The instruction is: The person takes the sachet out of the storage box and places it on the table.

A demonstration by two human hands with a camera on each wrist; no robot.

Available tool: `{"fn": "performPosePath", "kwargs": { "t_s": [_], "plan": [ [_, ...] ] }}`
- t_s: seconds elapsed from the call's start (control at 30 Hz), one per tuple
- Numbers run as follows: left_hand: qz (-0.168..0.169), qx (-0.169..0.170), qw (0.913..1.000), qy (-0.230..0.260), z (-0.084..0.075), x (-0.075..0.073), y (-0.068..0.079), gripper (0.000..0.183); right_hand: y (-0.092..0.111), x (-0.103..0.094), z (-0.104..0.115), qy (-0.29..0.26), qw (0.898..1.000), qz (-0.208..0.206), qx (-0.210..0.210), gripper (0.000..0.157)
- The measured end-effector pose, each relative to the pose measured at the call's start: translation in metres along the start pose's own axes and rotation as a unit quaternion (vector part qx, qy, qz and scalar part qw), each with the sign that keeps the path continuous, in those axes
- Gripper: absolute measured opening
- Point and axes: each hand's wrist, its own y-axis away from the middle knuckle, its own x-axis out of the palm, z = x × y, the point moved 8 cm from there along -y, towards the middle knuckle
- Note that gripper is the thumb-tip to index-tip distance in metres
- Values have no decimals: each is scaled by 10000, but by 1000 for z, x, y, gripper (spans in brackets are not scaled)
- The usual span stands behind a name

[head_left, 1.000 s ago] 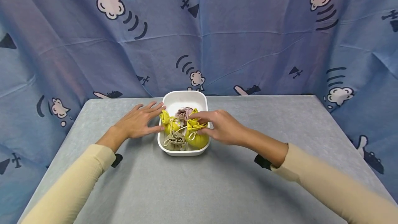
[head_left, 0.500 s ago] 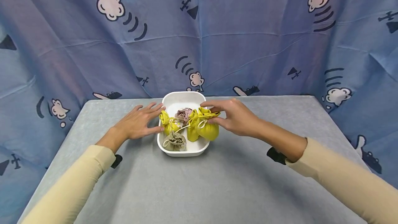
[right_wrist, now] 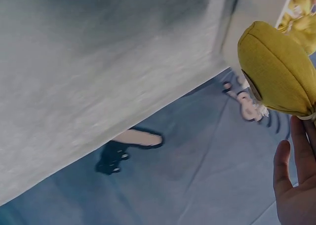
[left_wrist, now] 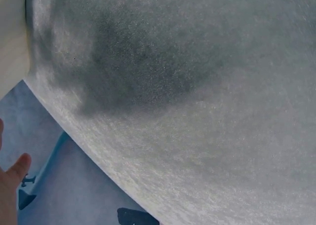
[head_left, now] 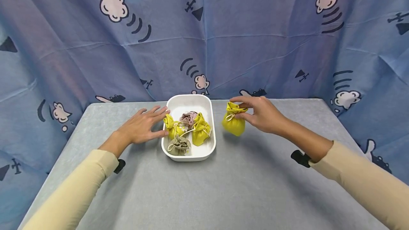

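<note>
In the head view my right hand [head_left: 263, 114] pinches a yellow drawstring pouch [head_left: 234, 125] by its gathered neck, holding it up to the right of a white tray [head_left: 209, 152]. The pouch's rounded bottom [right_wrist: 276, 69] fills the upper right of the right wrist view. My left hand [head_left: 140, 125] has its fingers spread, with the fingertips at the tray's left rim. Inside the tray lie two more yellow pouches, one at the left [head_left: 174, 129] and one at the right [head_left: 200, 130], a grey-beige pouch [head_left: 179, 146] at the front and a pinkish pouch [head_left: 188, 118] behind.
The tray stands on a grey cloth-covered table [head_left: 179, 194], towards its far edge. A blue patterned curtain [head_left: 255, 45] hangs behind the table and along both sides.
My right hand has lifted one yellow pouch out of the tray and carried it to the right, past the rim. The left hand has stayed in place.
</note>
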Motion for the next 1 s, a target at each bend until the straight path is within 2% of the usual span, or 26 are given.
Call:
{"fn": "performPosePath", "kwargs": {
  "t_s": [0.23,0.6,0.77,1.0],
  "plan": [
    [116,-68,9999,3,1,0,0,84,6,-12,-31,150,9992,-106,358,51],
    [17,-21,10000,-7,0,-1,0,85,14,-19,-65,282,9969,-198,710,49],
    [88,-72,9999,27,1,0,0,84,16,-16,-79,346,9944,-163,985,47],
    [72,-50,10000,23,0,1,-1,84,24,-1,-105,424,9885,-1,1449,48]
  ]
}}
